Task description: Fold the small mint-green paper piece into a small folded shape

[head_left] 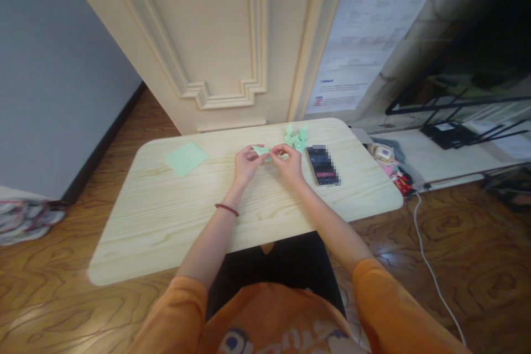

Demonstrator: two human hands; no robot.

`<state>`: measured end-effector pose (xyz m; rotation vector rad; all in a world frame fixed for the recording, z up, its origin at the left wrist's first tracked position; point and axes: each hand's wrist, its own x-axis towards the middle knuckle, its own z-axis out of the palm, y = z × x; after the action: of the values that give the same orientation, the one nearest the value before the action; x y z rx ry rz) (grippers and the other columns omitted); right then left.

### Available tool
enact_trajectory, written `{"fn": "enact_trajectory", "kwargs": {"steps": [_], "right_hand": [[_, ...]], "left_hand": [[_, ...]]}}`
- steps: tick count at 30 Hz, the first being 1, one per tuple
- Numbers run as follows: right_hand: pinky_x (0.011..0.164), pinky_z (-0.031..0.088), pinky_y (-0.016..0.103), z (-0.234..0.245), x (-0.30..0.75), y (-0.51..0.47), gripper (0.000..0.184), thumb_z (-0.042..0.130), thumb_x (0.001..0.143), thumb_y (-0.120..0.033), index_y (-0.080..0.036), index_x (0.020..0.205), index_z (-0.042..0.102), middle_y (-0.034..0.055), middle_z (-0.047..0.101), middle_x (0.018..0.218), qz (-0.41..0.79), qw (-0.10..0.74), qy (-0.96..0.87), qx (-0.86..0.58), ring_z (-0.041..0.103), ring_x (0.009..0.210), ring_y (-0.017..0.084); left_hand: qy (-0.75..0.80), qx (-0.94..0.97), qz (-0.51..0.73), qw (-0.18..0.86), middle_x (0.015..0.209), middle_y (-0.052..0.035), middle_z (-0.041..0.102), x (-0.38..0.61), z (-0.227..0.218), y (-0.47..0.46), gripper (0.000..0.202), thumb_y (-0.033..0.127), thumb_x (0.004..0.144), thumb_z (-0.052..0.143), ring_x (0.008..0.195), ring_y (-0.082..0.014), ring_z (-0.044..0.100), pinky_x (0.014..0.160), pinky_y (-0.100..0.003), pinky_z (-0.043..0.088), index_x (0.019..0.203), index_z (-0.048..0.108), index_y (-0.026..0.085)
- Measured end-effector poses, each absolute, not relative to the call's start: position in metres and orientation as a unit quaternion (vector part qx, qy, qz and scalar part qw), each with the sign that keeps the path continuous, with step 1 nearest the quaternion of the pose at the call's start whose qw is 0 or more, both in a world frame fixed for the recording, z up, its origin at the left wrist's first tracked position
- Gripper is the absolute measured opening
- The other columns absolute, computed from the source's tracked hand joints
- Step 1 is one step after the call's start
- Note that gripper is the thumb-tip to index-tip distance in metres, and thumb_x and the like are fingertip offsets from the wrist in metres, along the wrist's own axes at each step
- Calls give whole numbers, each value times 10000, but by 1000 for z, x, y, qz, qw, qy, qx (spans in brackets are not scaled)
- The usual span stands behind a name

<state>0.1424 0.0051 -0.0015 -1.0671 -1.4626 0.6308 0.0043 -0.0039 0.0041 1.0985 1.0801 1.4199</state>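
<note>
My left hand [246, 164] and my right hand [289, 162] meet over the middle of a light wooden table [174, 215]. Both pinch a small piece of light green paper [262, 151] between their fingertips, held just above the tabletop. A red string bracelet is on my left wrist. Behind my right hand lies a small heap of folded green paper pieces [296, 137]. A flat stack of square green sheets [186, 158] rests on the table to the left of my hands.
A phone [323, 165] with a lit screen lies right of my right hand. A cream panelled door [215, 38] stands behind the table. A white cable [431, 271] runs over the wooden floor at right, near a low shelf with clutter.
</note>
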Motion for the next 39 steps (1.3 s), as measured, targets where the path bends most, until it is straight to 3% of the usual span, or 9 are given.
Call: {"fn": "enact_trajectory", "kwargs": {"steps": [12,19,33,39], "right_hand": [[721,459,306,0,147,1,92,615,768,-150,-207,701,642,12,643,708,133,538,-721,-417,575,714,167],[733,463,298,-4,149,4,98,601,806,-154,-204,729,637,20,651,744,99,527,-750,-388,589,760,169],[803,493,326,2,148,0,112,618,802,-261,-239,747,713,34,699,826,222,508,-730,-401,633,814,175],[678,489,301,4,145,2,179,706,721,-384,-207,693,702,42,686,772,326,559,-636,-420,614,730,164]], "left_hand": [[472,395,566,548,694,-38,685,5,8,-7,445,426,463,850,633,-126,606,605,-259,514,740,682,121],[463,366,563,578,706,-31,675,5,7,-6,408,463,499,820,653,-127,607,627,-273,538,669,650,133],[461,358,555,593,662,-12,645,0,4,-3,446,455,425,877,626,-104,583,638,-255,502,630,640,138],[455,345,567,594,712,-37,668,0,5,-2,449,432,425,879,648,-113,595,643,-259,500,669,670,118]]}}
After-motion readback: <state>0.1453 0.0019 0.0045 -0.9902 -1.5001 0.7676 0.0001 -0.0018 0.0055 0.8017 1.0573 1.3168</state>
